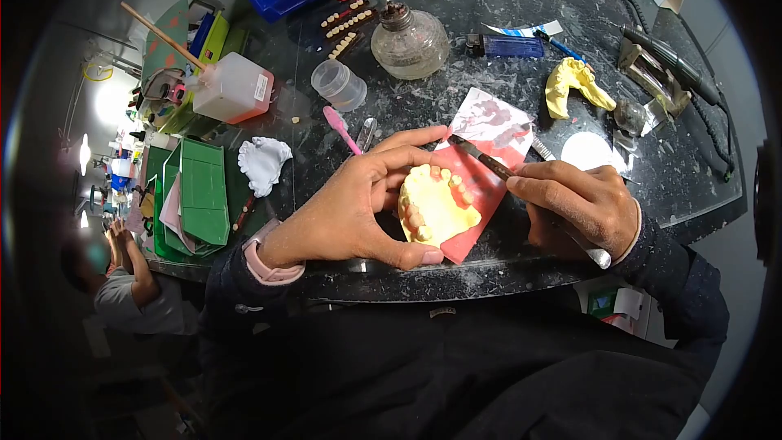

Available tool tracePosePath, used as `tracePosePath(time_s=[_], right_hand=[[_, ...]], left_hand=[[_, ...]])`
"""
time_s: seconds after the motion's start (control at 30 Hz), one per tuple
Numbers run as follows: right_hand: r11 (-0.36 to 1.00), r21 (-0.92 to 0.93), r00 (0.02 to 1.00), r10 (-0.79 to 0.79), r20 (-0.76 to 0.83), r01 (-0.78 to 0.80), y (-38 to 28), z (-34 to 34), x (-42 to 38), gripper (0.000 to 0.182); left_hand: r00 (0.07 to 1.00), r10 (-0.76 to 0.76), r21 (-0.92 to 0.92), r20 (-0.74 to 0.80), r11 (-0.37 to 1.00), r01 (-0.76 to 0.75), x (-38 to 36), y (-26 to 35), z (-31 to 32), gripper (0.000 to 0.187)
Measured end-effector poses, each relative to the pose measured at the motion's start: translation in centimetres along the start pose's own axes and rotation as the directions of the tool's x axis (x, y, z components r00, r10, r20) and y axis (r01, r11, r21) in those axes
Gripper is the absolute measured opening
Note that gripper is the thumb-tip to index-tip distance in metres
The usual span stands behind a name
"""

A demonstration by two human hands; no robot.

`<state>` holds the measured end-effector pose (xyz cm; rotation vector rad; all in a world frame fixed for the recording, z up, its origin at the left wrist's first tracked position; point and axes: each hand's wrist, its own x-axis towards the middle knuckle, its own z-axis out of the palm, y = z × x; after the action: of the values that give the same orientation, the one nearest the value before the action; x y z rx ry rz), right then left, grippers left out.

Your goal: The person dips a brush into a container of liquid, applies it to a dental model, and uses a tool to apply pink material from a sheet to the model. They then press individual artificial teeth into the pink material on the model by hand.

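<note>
My left hand (362, 204) is wrapped round the left side of a yellow dental cast (444, 213), which bears a row of pale teeth. Beneath the cast lies a red sheet (466, 246), with a stained white paper (489, 118) at its upper end. My left index finger reaches to the paper's edge. In my right hand (582, 204) is a long dark tool (493, 165) with a silver end; its tip points left, over the paper above the cast. My right fingers pinch the tool's shaft.
Near the top stand a glass burner (410, 45) and a clear cup (339, 85). Another yellow cast (577, 87) and a handpiece (672, 61) lie right. Left are a white cast (265, 165), a bottle (234, 88) and green trays (204, 191). Another person (138, 285) sits far left.
</note>
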<state>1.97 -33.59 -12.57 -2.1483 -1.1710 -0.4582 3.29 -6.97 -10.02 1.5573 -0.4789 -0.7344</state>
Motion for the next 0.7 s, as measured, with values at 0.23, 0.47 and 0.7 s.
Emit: tracePosePath(time_s=[0.23,0.47,0.7], right_hand=[[1.000,0.008,1.000,0.024,0.015,-0.024,-0.1,-0.2,0.0,0.039],[0.999,0.020,0.999,0.031,-0.027,-0.031,0.1,0.0,-0.1,0.037],[0.997,0.052,0.997,0.065,-0.050,-0.062,0.0,-0.5,0.1,0.039]], left_hand=[[1.000,-0.007,-0.016,0.000,1.000,0.007,0.0,0.0,0.1,0.075],[1.000,0.007,0.001,-0.029,1.000,-0.007,-0.1,0.6,0.3,0.077],[0.979,0.147,0.074,-0.144,0.988,-0.137,-1.1,1.5,-0.5,0.076]])
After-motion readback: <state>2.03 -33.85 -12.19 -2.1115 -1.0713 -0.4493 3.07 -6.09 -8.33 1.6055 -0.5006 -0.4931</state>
